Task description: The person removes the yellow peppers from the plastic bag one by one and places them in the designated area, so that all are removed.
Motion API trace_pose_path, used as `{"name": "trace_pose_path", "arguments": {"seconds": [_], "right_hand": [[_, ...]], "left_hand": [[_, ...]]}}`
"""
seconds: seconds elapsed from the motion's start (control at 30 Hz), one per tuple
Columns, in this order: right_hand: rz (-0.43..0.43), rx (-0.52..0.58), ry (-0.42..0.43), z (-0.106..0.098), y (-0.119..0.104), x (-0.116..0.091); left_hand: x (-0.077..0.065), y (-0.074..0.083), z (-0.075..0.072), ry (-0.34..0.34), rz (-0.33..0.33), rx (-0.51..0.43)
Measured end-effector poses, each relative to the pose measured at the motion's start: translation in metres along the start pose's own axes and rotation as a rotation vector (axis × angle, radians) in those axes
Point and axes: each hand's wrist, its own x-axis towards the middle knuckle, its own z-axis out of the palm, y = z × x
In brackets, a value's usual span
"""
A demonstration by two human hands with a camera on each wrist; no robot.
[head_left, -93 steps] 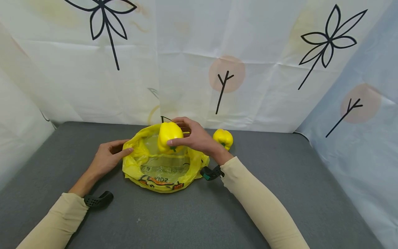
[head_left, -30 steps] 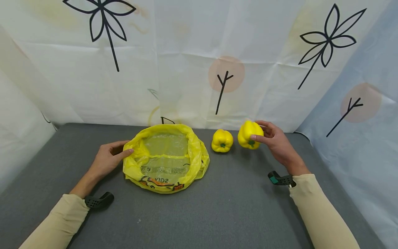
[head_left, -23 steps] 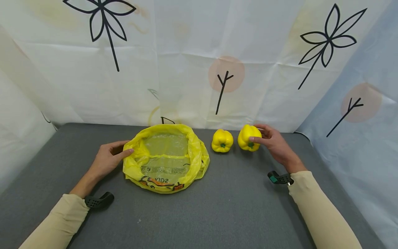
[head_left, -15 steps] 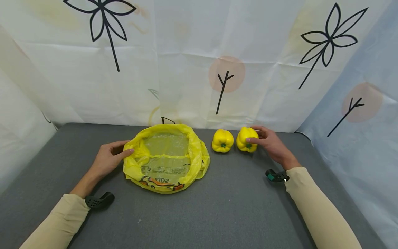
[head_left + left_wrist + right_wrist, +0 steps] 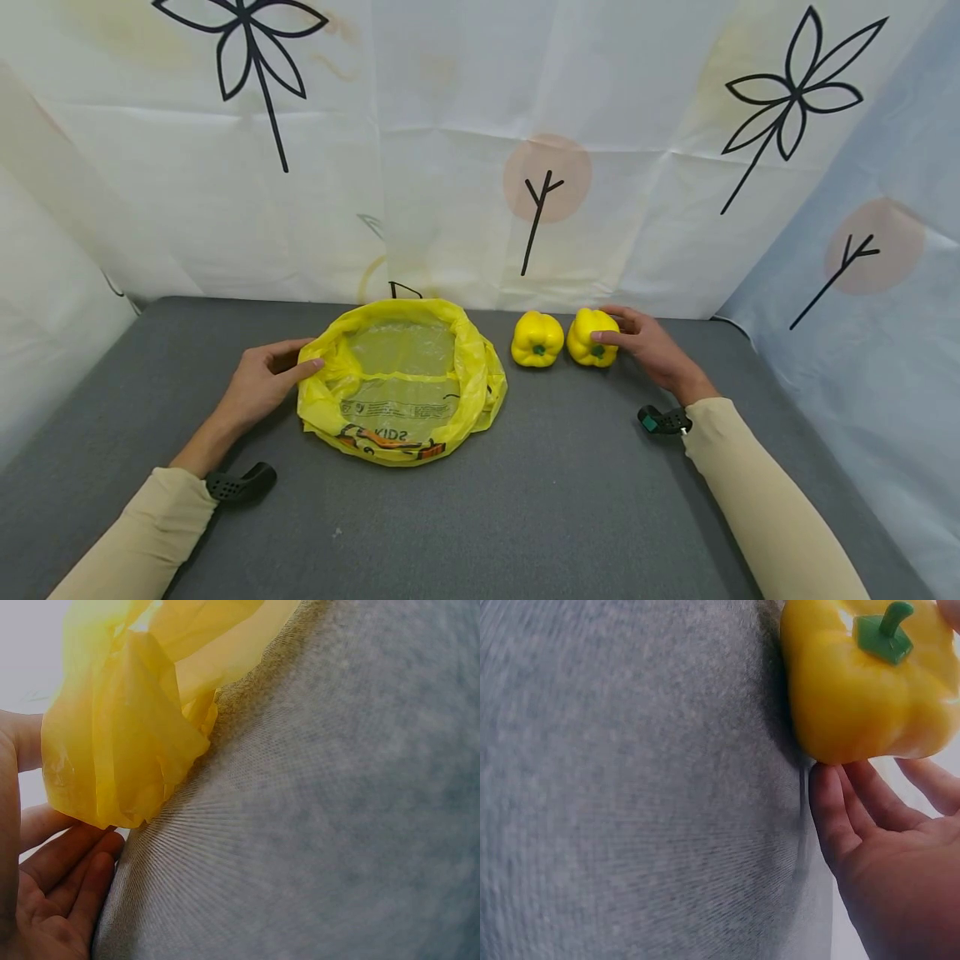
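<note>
A yellow plastic bag [image 5: 480,375] with a rolled-down rim stands open-mouthed on the grey table. At its left side my left hand [image 5: 258,379] pinches the rim, thumb over the edge and the other fingers along the outside; the left wrist view shows the bag's folds [image 5: 120,742] between them. Right of the bag sits a yellow bell pepper [image 5: 537,339] with a green stem. Beside it is a second yellow bell pepper [image 5: 588,337], low at the tabletop, which my right hand [image 5: 648,346] grips with thumb in front and fingers behind. In the right wrist view this pepper [image 5: 862,690] shows its green stem.
The grey tabletop [image 5: 465,533] runs back to a pale fabric wall [image 5: 450,225] with printed leaves and circles. Another fabric wall [image 5: 885,375] rises on the right. Black wrist straps [image 5: 240,483] sit on both wrists.
My right hand carried the second pepper from over the bag to the right, lowered it to the tabletop and shifted it slightly left beside the first pepper. My left hand stayed on the rim.
</note>
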Motion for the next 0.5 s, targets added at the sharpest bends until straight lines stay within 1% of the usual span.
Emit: {"name": "trace_pose_path", "arguments": {"seconds": [0.27,0.5], "right_hand": [[0.013,0.037,-0.04,-0.0022,0.0039,0.0015],[0.011,0.046,-0.042,-0.0013,0.0034,0.0016]], "left_hand": [[-0.0005,-0.0004,-0.0005,0.0,0.004,0.002],[-0.0002,-0.0002,-0.0007,-0.005,-0.005,-0.001]]}}
